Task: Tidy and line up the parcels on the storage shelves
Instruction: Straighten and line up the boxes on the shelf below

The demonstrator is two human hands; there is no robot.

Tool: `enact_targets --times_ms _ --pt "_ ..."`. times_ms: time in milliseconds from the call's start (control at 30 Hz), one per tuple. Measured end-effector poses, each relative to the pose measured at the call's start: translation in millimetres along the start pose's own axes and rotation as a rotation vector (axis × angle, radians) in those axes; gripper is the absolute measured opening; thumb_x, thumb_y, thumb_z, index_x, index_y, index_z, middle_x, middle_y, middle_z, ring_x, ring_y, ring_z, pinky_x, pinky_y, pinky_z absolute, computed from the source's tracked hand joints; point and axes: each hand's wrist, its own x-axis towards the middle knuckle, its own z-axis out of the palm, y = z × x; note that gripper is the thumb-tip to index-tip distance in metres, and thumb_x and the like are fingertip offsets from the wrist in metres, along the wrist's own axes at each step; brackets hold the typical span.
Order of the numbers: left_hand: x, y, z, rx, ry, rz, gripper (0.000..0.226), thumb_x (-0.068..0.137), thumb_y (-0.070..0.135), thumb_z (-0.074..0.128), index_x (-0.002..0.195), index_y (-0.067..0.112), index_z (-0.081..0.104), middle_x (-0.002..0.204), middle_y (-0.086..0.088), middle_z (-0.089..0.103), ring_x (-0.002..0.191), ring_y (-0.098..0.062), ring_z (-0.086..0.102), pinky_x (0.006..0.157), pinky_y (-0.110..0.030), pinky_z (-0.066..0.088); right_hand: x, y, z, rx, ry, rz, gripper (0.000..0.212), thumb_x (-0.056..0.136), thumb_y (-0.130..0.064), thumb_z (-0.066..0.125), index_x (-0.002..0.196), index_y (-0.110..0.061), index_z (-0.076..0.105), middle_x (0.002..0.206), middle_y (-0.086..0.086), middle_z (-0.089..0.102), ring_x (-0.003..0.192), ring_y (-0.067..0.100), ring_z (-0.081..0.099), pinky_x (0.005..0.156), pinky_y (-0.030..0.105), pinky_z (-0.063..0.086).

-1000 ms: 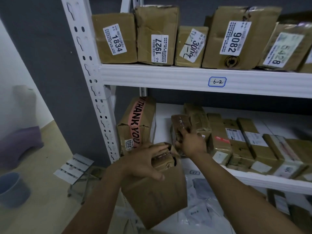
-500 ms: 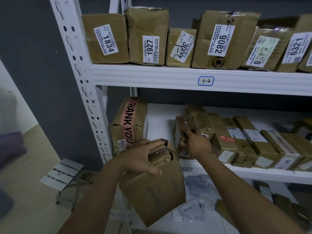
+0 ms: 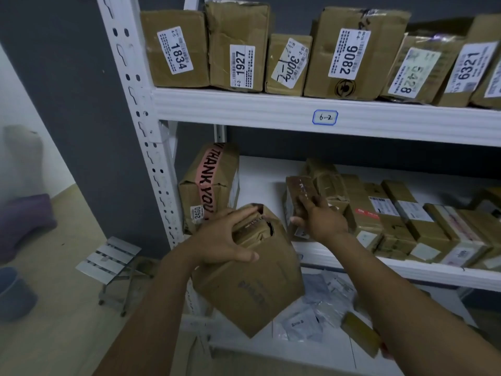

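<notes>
My left hand (image 3: 225, 240) grips the torn top of a brown cardboard parcel (image 3: 252, 289), held tilted in the air in front of the middle shelf (image 3: 423, 272). My right hand (image 3: 320, 218) holds a small dark brown parcel (image 3: 299, 189) upright at the left end of a row of taped parcels (image 3: 406, 223) lying on that shelf. A parcel with pink THANK YOU tape (image 3: 208, 185) stands at the shelf's left end, with a bare gap between it and my right hand.
The upper shelf (image 3: 271, 109), tagged 6-2, carries a row of labelled boxes (image 3: 238, 47). Grey mail bags (image 3: 317, 313) and a small box (image 3: 360, 332) lie on the lowest shelf. A white upright post (image 3: 141, 126) and a folding stool (image 3: 111, 259) stand at the left.
My right hand has drawn the small dark parcel slightly toward the shelf's front edge. My left hand keeps its hold on the big parcel. The view shifted a little.
</notes>
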Motion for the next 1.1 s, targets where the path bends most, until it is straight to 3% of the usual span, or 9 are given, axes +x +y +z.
enact_targets --times_ms 100,233,300,433,600,700,833,967,1100 --pt "-21 2 2 -0.040 0.076 0.005 0.105 0.053 0.061 0.074 0.141 0.060 0.019 0.146 0.013 0.024 0.136 -0.016 0.026 0.111 -0.041 0.030 -27 -9 0 0.065 0.096 0.002 0.056 0.095 -0.053 0.046 0.143 -0.025 0.038 0.145 0.014 0.036 0.117 0.039 0.048 0.084 0.043 0.050" --pt "-58 10 -5 -0.096 0.198 0.011 0.105 0.052 0.059 0.075 0.139 0.062 0.018 0.145 0.015 0.022 0.136 -0.017 0.027 0.111 -0.046 0.033 -71 -34 -11 0.353 0.179 0.040 0.043 0.095 -0.053 0.047 0.106 -0.013 0.062 0.107 0.012 0.065 0.095 0.030 0.060 0.071 0.032 0.044" --pt "-82 13 -8 -0.102 0.295 0.032 0.103 0.052 0.059 0.074 0.137 0.067 0.016 0.142 0.017 0.024 0.134 -0.015 0.029 0.109 -0.046 0.035 -93 -49 -18 0.514 0.163 0.077 0.046 0.096 -0.053 0.045 0.110 -0.011 0.061 0.107 0.013 0.066 0.097 0.029 0.060 0.076 0.033 0.045" --pt "-131 17 -13 -0.148 0.507 0.061 0.103 0.052 0.061 0.072 0.134 0.071 0.010 0.144 0.014 0.023 0.134 -0.016 0.030 0.108 -0.049 0.037 -134 -82 -26 0.857 0.007 0.143 0.078 0.090 -0.067 0.038 0.146 -0.013 0.037 0.149 0.010 0.042 0.134 0.031 0.042 0.105 0.041 0.038" --pt "-170 24 -4 -0.179 0.729 0.121 0.106 0.053 0.063 0.068 0.135 0.069 0.001 0.142 0.015 0.019 0.135 -0.017 0.028 0.107 -0.048 0.038 -179 -122 -45 1.419 -0.204 0.065 0.098 0.063 -0.082 0.054 0.145 -0.039 0.022 0.148 -0.005 0.035 0.134 0.027 0.040 0.103 0.054 0.044" --pt "-172 30 8 -0.194 0.790 0.143 0.116 0.053 0.066 0.070 0.140 0.062 -0.007 0.145 0.013 0.014 0.138 -0.019 0.025 0.109 -0.048 0.036 -195 -129 -61 1.423 -0.176 -0.062 0.077 0.078 -0.068 0.052 0.140 -0.054 0.010 0.139 -0.016 0.034 0.132 0.018 0.040 0.101 0.046 0.047" --pt "-155 38 29 -0.256 0.692 0.161 0.126 0.060 0.050 0.081 0.140 0.058 -0.016 0.144 0.017 0.007 0.137 -0.017 0.025 0.105 -0.037 0.036 -195 -114 -63 1.389 -0.136 -0.128 0.097 0.077 -0.061 0.057 0.152 -0.042 -0.001 0.148 -0.014 0.030 0.132 0.013 0.039 0.090 0.024 0.046" --pt "-121 38 45 -0.234 0.622 0.166 0.113 0.078 0.029 0.077 0.149 0.040 -0.010 0.138 0.017 0.008 0.126 -0.009 0.032 0.097 -0.022 0.034 -182 -97 -53 1.280 -0.099 -0.144 0.105 0.073 -0.053 0.077 0.151 -0.043 0.009 0.150 -0.009 0.034 0.132 0.013 0.043 0.108 0.039 0.042" --pt "-87 35 46 -0.229 0.591 0.124 0.094 0.082 0.017 0.075 0.152 0.029 0.014 0.142 0.002 0.016 0.115 0.004 0.027 0.097 -0.015 0.029 -158 -80 -44 1.152 0.006 -0.159 0.085 0.083 -0.026 0.074 0.150 -0.035 0.024 0.142 -0.007 0.043 0.121 0.009 0.049 0.095 0.025 0.050"
